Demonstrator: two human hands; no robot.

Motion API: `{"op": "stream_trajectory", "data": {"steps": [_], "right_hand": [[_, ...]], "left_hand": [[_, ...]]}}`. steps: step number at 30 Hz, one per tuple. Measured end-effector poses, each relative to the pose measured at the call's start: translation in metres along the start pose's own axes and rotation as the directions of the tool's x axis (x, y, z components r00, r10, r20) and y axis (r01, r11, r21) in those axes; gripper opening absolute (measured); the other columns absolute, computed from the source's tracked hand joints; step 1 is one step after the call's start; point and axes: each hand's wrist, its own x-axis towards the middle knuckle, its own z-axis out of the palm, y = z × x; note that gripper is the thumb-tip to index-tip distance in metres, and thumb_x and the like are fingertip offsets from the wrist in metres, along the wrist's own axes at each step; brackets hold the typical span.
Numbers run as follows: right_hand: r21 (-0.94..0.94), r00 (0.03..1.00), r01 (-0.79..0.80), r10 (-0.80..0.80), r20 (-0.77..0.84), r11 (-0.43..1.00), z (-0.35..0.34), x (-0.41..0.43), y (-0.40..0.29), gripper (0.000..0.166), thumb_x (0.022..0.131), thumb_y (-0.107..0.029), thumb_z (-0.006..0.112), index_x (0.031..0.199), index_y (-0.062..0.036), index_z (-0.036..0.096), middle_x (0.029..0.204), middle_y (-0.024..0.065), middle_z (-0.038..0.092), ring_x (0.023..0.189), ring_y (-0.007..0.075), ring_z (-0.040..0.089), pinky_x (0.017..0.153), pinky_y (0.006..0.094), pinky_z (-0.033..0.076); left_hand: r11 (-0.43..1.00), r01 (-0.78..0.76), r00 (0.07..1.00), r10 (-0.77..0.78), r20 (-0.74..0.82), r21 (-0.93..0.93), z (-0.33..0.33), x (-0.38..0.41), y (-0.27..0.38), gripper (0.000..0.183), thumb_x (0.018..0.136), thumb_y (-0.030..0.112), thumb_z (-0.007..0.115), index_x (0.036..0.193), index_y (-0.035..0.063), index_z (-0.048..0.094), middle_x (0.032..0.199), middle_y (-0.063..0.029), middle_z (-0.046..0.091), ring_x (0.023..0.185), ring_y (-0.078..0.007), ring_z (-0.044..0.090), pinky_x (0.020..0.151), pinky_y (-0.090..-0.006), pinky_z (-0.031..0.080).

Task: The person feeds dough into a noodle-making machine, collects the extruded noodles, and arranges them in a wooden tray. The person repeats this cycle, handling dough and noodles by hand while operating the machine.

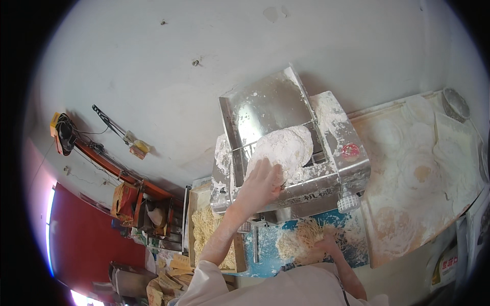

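Observation:
A floury slab of dough (pixel 287 147) lies in the open hopper of a stainless steel noodle machine (pixel 268 103). Against the dough's near left edge is my left hand (pixel 262 187), fingers bent over it; whether they grip it cannot be told. Below the machine, my right hand (pixel 325 241) holds a bunch of cut noodles (pixel 309 230) above the floury blue surface (pixel 264 241). More noodles or dough pieces lie beside that hand. The hand partly hides the bunch.
On the left stands a wooden box (pixel 240 254) filled with noodles. A flour-covered wooden board (pixel 402 229) is on the right, with a round metal container (pixel 455 104) at its far corner. A knurled knob (pixel 348 202) sticks out of the machine's front. The wall rises behind the machine.

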Motion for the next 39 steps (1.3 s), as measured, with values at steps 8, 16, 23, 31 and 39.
{"op": "stream_trajectory", "data": {"steps": [8,16,23,31,39], "right_hand": [[-0.115,0.991,-0.118,0.111,-0.069,0.986,-0.006,0.005,0.02,0.044,0.058,-0.029,0.073,0.079,0.0082,0.063,0.08,0.0261,0.063,0.077,0.0378,0.064,0.066,0.0425,0.05],[-0.113,0.998,-0.058,0.06,0.017,0.992,-0.003,0.014,0.028,0.043,0.056,-0.029,0.075,0.07,0.0073,0.059,0.063,0.0125,0.055,0.064,0.0178,0.057,0.057,0.037,0.043],[-0.042,0.993,-0.11,0.112,0.047,0.993,-0.015,0.013,0.022,0.044,0.059,-0.028,0.072,0.082,0.0086,0.061,0.078,0.0245,0.063,0.079,0.0339,0.065,0.067,0.0395,0.05],[-0.102,0.986,-0.111,0.122,0.112,0.989,-0.005,0.022,0.037,0.042,0.06,-0.029,0.074,0.081,0.0057,0.062,0.067,0.0132,0.06,0.065,0.022,0.061,0.057,0.0368,0.045],[0.086,0.955,-0.25,0.231,0.185,0.965,-0.01,0.027,0.052,0.025,0.071,-0.018,0.073,0.082,0.002,0.064,0.062,0.0083,0.059,0.059,0.0132,0.06,0.051,0.0327,0.045]], "left_hand": [[0.985,-0.04,0.997,0.051,-0.063,0.165,0.0,-0.001,0.009,0.061,0.071,0.006,0.067,0.128,0.0039,0.046,0.129,-0.0258,0.047,0.117,-0.0362,0.051,0.089,-0.0408,0.05],[0.981,0.043,0.965,-0.09,-0.245,-0.191,-0.08,0.024,-0.032,0.023,0.081,-0.006,0.056,0.101,-0.0022,0.065,0.088,-0.0155,0.069,0.075,-0.0211,0.069,0.07,-0.0291,0.055],[0.89,0.164,0.946,-0.264,-0.187,-0.426,-0.141,0.092,-0.025,0.02,0.079,0.004,0.064,0.099,-0.0001,0.065,0.081,-0.0099,0.066,0.073,-0.0149,0.062,0.067,-0.0278,0.049],[0.643,0.23,0.955,-0.294,0.042,-0.731,-0.077,0.201,-0.158,0.019,0.077,0.008,0.067,0.093,-0.0016,0.067,0.079,-0.0025,0.064,0.071,-0.0113,0.058,0.067,-0.0272,0.048],[0.887,0.333,0.91,-0.391,-0.138,-0.319,0.023,0.214,-0.228,0.025,0.077,0.018,0.063,0.097,0.0048,0.069,0.082,-0.0179,0.068,0.08,-0.0308,0.066,0.072,-0.0385,0.05]]}}
